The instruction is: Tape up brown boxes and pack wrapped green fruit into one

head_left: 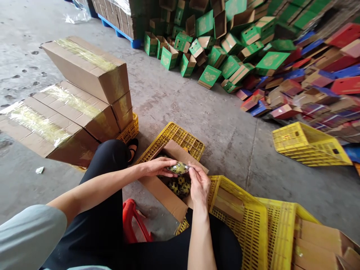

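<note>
A small oval packet (179, 168), yellow-green with dark spots under shiny clear film, is held between my two hands. My left hand (159, 167) grips its left end with the fingers along it. At the other end, the thumb and fingers of my right hand (200, 183) pinch the wrapping. Just below is an open cardboard box (165, 195), its flaps spread, on a yellow crate. Several similar spotted yellow-and-black packets (180, 186) lie inside it. My hands and the flaps hide part of its contents.
Taped cardboard cartons (84, 67) are stacked on the left. Yellow crates (242, 217) stand to the right, one with folded cardboard (320, 236). A red stool (135, 221) is between my legs. Green boxes (213, 56) and red-and-blue boxes (306, 82) are heaped beyond.
</note>
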Action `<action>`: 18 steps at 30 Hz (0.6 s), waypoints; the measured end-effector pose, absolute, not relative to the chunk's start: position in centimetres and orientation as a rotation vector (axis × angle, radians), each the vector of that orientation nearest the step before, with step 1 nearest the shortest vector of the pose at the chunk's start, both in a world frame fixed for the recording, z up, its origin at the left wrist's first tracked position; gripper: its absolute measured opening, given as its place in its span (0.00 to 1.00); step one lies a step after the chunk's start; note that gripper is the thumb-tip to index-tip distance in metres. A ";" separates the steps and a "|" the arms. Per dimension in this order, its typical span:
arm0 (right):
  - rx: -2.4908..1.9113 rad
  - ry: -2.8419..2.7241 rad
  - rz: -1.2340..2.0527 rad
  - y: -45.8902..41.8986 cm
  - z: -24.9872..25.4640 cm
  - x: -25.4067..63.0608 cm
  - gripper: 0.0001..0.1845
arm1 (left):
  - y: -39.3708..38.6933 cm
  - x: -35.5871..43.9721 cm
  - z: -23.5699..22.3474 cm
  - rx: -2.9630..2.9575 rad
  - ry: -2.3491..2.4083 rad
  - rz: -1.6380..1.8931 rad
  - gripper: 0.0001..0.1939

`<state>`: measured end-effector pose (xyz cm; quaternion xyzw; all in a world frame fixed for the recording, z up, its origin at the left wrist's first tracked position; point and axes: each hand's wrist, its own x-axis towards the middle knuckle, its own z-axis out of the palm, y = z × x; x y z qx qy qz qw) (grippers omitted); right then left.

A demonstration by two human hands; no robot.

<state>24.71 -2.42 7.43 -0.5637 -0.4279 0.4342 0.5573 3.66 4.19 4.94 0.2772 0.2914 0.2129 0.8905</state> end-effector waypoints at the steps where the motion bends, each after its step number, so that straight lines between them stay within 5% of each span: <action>1: -1.311 -1.023 1.036 -2.4 7.6 24.6 0.10 | 4.1 3.6 5.1 0.591 0.581 0.456 0.31; 12: -1.441 -0.869 1.236 -2.1 7.2 24.6 0.30 | 4.0 3.9 4.8 0.930 0.673 0.676 0.40; 15: -1.437 -0.796 1.188 -2.1 6.6 24.9 0.31 | 3.9 4.0 4.8 0.948 0.733 0.744 0.47; 18: -1.431 -0.756 1.115 -2.0 6.6 25.0 0.29 | 3.8 4.0 4.7 0.902 0.752 0.684 0.42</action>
